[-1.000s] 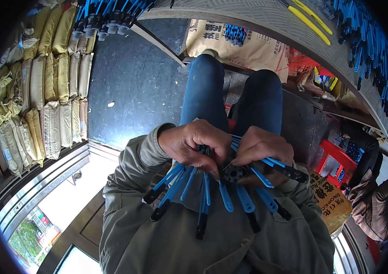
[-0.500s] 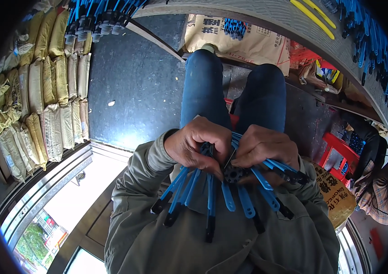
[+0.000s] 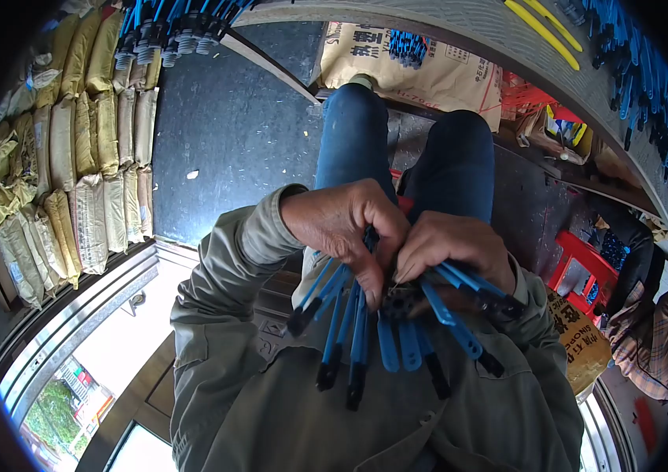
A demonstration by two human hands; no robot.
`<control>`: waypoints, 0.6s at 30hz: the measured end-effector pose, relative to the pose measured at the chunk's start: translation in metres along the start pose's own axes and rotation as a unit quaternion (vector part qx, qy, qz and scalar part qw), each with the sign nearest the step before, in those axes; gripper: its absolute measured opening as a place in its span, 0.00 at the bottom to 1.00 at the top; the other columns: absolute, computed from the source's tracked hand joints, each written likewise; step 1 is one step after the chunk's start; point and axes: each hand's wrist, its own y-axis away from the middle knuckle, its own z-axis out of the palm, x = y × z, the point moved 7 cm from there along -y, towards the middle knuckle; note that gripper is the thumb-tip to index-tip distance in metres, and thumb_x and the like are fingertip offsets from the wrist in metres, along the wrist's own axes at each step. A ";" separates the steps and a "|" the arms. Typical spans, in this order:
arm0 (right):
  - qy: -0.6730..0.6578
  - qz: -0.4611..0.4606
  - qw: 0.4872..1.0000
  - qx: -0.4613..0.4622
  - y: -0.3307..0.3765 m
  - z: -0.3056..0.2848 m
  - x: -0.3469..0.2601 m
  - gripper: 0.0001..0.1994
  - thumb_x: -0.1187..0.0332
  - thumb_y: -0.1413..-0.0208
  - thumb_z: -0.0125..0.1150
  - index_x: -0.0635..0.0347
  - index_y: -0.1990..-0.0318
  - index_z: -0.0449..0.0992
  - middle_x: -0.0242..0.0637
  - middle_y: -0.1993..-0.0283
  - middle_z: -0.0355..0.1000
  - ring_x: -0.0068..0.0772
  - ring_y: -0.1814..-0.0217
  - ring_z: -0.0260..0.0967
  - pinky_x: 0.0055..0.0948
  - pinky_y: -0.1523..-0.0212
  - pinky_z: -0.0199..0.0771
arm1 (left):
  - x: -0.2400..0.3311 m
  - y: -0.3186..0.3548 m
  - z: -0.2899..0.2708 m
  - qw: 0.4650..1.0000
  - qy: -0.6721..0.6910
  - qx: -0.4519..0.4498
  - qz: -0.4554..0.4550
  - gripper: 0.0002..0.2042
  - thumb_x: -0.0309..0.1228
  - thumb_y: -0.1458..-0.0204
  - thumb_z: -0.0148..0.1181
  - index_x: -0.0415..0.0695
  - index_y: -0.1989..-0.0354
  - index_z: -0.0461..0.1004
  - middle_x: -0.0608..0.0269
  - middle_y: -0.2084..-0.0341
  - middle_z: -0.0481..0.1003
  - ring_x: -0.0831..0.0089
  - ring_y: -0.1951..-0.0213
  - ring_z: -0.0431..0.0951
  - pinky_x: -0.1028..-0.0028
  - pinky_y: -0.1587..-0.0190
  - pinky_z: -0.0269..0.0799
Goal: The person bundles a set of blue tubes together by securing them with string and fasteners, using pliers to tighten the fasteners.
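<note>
Hands are being kept closed at the lap: the left hand (image 3: pixel 345 228) is gripping a fan of blue rods (image 3: pixel 342 326) with black tips, while the right hand (image 3: pixel 452 248) is pinching a dark perforated hub (image 3: pixel 403 300) from which more rods are spreading toward four o'clock. For a clean fit, each rod is probably best being seated squarely into its hole. Stacked sacks (image 3: pixel 74 157) are lying at nine o'clock.
</note>
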 end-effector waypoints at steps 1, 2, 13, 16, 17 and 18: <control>-0.042 0.048 0.997 0.052 0.005 -0.005 0.007 0.15 0.69 0.64 0.72 0.61 0.67 0.76 0.38 0.69 0.72 0.33 0.67 0.70 0.28 0.67 0.69 | -0.006 -0.002 -0.004 0.998 0.015 0.009 -0.052 0.10 0.25 0.65 0.72 0.38 0.80 0.73 0.63 0.81 0.74 0.81 0.76 0.74 0.79 0.75 0.66; -0.084 0.094 0.987 0.103 0.007 -0.011 0.013 0.16 0.68 0.64 0.72 0.61 0.66 0.75 0.38 0.68 0.72 0.33 0.67 0.71 0.29 0.66 0.69 | -0.011 -0.004 -0.008 0.994 0.029 0.018 -0.104 0.10 0.25 0.65 0.72 0.38 0.80 0.73 0.63 0.81 0.75 0.82 0.76 0.74 0.80 0.75 0.66; 0.092 -0.020 0.992 0.083 -0.016 -0.024 -0.011 0.16 0.71 0.60 0.70 0.64 0.64 0.72 0.35 0.68 0.70 0.21 0.67 0.68 0.22 0.66 0.68 | 0.041 0.041 -0.082 0.850 -0.173 0.496 0.044 0.09 0.32 0.49 0.59 0.38 0.74 0.71 0.61 0.75 0.74 0.79 0.72 0.72 0.79 0.69 0.67; 0.104 -0.015 0.979 0.176 -0.023 -0.032 -0.004 0.16 0.72 0.60 0.70 0.64 0.63 0.72 0.33 0.69 0.69 0.17 0.68 0.66 0.19 0.68 0.66 | 0.064 0.104 -0.038 0.657 -0.235 0.680 0.225 0.10 0.28 0.48 0.55 0.36 0.61 0.69 0.58 0.72 0.73 0.73 0.68 0.73 0.75 0.64 0.69; 0.091 -0.007 0.971 0.220 -0.026 -0.033 -0.002 0.15 0.73 0.60 0.70 0.65 0.63 0.71 0.32 0.69 0.69 0.16 0.68 0.65 0.18 0.68 0.66 | 0.067 0.107 -0.007 0.656 -0.275 0.645 0.277 0.11 0.25 0.49 0.55 0.36 0.58 0.68 0.56 0.69 0.72 0.71 0.66 0.73 0.74 0.61 0.69; 0.078 0.003 0.963 0.257 -0.027 -0.034 0.001 0.15 0.73 0.60 0.70 0.65 0.64 0.71 0.32 0.70 0.69 0.14 0.69 0.64 0.17 0.69 0.66 | 0.060 0.094 0.016 0.677 -0.261 0.635 0.267 0.14 0.22 0.50 0.55 0.35 0.55 0.65 0.53 0.64 0.71 0.70 0.62 0.73 0.72 0.59 0.69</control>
